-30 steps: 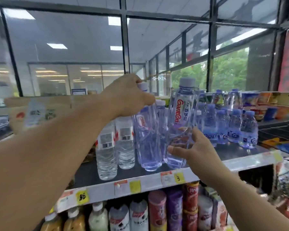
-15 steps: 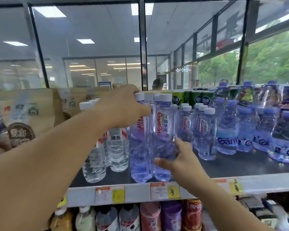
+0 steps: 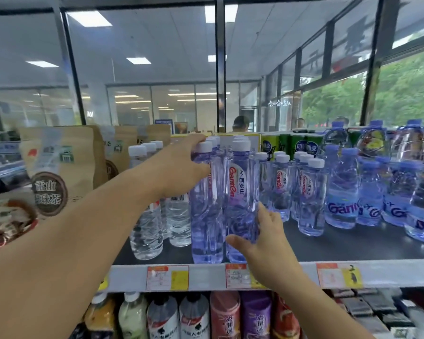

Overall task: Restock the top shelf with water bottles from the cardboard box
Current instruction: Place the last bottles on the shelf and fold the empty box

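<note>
Fingers of my right hand (image 3: 262, 238) are curling round the tall violet plastic water bottle (image 3: 240, 199); my left hand (image 3: 179, 167) is gripping its neighbour (image 3: 206, 211); seat both upright, labels forward.

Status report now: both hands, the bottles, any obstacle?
Left hand grips rear bottle near cap. Right hand holds front bottle, standing at shelf edge. Nothing blocking.

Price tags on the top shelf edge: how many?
3: left tag down-left of the left-hand bottle, middle tag under the right-hand bottle, right tag further right. The left arm may hide a fourth.
</note>
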Demonstrator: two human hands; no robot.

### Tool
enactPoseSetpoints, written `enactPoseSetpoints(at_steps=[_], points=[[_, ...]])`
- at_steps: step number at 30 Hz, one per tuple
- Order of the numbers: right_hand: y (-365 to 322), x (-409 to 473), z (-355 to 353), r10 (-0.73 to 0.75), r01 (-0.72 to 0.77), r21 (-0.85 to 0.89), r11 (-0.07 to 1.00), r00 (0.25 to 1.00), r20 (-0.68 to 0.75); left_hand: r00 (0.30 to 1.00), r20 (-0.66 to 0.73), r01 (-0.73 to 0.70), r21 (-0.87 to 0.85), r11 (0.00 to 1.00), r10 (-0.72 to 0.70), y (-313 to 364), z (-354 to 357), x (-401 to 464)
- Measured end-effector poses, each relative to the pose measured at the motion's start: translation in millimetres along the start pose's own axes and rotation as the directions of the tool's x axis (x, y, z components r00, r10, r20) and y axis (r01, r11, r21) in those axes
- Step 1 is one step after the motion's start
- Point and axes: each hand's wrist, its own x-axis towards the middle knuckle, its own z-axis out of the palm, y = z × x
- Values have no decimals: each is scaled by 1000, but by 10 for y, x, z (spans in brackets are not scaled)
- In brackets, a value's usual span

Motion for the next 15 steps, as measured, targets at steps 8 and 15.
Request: enactPoseSetpoints(at_steps=[8, 15], points=[[-21, -70, 46, 6, -5, 33, 999, 999, -39, 987, -147, -86, -160, 983, 62, -214, 298, -246], [8, -614, 240, -15, 22, 19, 1000, 941, -339, 793, -496, -444, -74, 893, 354, -310, 762, -780]])
